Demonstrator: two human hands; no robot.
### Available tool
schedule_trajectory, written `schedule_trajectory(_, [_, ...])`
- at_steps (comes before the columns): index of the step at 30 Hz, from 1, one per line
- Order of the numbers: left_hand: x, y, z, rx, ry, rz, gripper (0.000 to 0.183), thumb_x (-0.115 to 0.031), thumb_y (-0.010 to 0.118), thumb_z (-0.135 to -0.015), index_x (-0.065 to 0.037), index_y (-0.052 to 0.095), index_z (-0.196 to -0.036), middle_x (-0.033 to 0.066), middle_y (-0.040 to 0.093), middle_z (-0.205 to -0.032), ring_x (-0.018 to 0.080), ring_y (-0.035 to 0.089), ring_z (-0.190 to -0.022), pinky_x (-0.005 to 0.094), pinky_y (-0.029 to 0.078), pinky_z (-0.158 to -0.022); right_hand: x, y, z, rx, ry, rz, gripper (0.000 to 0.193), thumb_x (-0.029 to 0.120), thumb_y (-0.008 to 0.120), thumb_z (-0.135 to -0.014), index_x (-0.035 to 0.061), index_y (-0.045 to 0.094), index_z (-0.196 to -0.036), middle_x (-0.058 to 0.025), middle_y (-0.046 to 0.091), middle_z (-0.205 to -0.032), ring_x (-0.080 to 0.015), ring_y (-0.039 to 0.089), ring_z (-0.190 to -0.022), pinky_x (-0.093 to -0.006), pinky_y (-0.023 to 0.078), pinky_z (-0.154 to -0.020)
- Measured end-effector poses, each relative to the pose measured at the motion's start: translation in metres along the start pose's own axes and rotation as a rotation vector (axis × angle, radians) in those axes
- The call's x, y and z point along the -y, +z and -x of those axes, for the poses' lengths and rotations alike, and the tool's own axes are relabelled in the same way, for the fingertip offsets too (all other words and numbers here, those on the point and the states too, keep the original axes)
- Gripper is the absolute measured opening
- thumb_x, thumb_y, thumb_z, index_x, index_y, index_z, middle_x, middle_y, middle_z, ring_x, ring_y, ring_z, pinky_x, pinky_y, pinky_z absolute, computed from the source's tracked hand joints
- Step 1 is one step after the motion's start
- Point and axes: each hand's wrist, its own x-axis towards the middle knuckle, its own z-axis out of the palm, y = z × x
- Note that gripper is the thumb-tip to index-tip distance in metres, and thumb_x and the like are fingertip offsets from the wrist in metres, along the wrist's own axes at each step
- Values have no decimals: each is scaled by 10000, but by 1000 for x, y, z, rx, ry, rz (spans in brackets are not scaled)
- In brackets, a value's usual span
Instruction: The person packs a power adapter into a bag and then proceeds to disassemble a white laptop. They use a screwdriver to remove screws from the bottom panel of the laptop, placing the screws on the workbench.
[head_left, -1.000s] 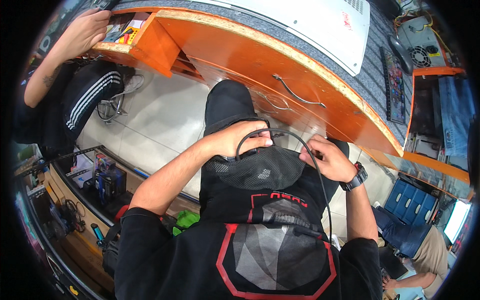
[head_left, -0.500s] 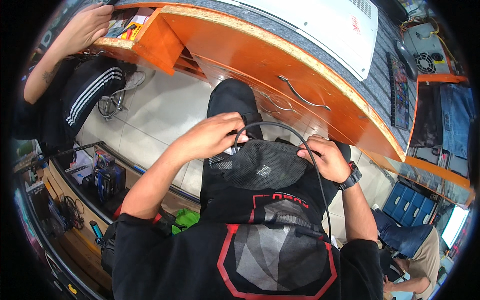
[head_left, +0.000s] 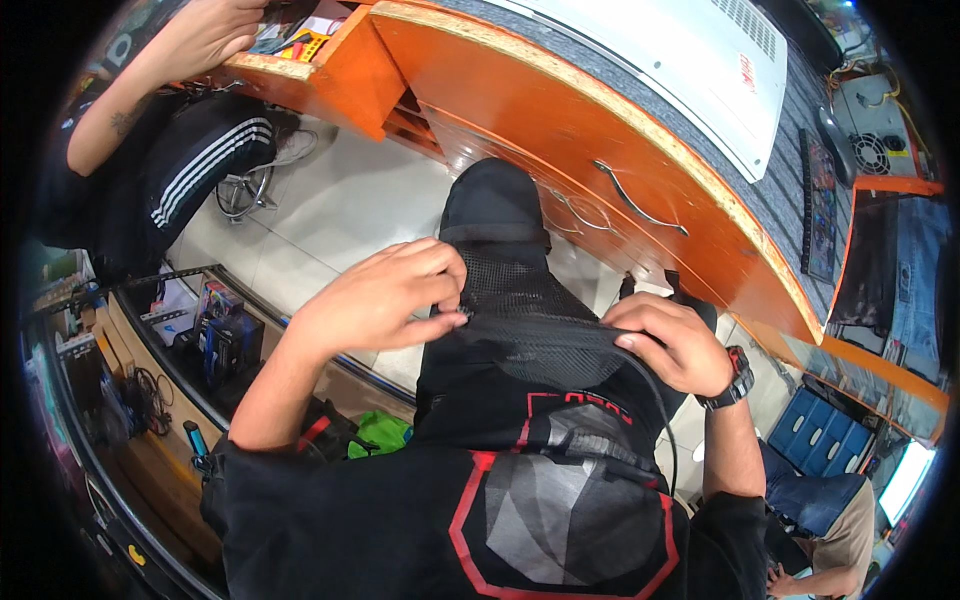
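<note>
A black mesh bag point(head_left: 540, 355) lies across my lap, its weave see-through in places. My left hand point(head_left: 385, 298) is at its left edge, thumb and fingertips drawn together on the rim; the exact grip is partly hidden. At the right edge my right hand point(head_left: 672, 340) pinches the bag between thumb and bent fingers. A thin black cable point(head_left: 672, 440) comes down from beside my right hand toward my shirt. Where its other end runs over the dark mesh is hard to make out. On my right wrist sits a black watch point(head_left: 738, 378).
Ahead stands an orange desk point(head_left: 500, 95) bearing a white laptop point(head_left: 690, 70), a keyboard point(head_left: 818, 200) and a mouse point(head_left: 835, 140). Another person's hand point(head_left: 215, 35) is by the open drawer at left. A shelf case point(head_left: 170, 400) with boxes is at left, blue drawers point(head_left: 820, 430) at right.
The cable loop that arched above the bag has dropped or been drawn down out of sight. My left hand has moved slightly left and lower, and the bag is spread wider.
</note>
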Motion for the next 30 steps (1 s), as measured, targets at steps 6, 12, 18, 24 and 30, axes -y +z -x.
schedule_trajectory(6, [47,9,-15,129,-83,501,182,-103,696,-879,-36,640,-1038,84,619,-1124,255,573,-1089,374,466,-971,-3,16,-38,150,139,67,338,288,723,-914,36,610,-1108,-173,675,-977,-359,672,-934,-405,534,-784])
schedule_trajectory(12, [60,10,0,116,-165,130,308,-246,801,-831,-63,663,-1036,85,599,-1188,280,564,-1107,389,456,-987,-15,21,-40,48,52,242,241,241,668,-946,32,677,-1065,-147,658,-837,-389,641,-794,-441,508,-696])
schedule_trajectory(18, [59,33,9,-22,36,121,275,-226,842,-794,-75,664,-942,101,556,-1235,279,564,-1121,382,483,-942,4,15,-35,28,-112,358,236,187,701,-863,83,706,-1076,-90,628,-801,-308,642,-760,-388,507,-663])
schedule_trajectory(24, [23,36,28,-159,44,-5,310,-251,875,-749,-104,638,-885,-9,699,-956,212,686,-909,342,507,-840,15,6,-15,-25,-248,398,328,212,725,-771,135,741,-1088,-19,489,-695,-197,566,-639,-335,456,-598])
schedule_trajectory(30, [0,48,26,-109,-27,236,376,-308,879,-753,-107,676,-998,-9,697,-849,200,682,-791,322,495,-774,31,9,-13,59,-303,360,306,179,695,-771,128,749,-1068,-16,417,-673,-175,539,-612,-321,435,-574])
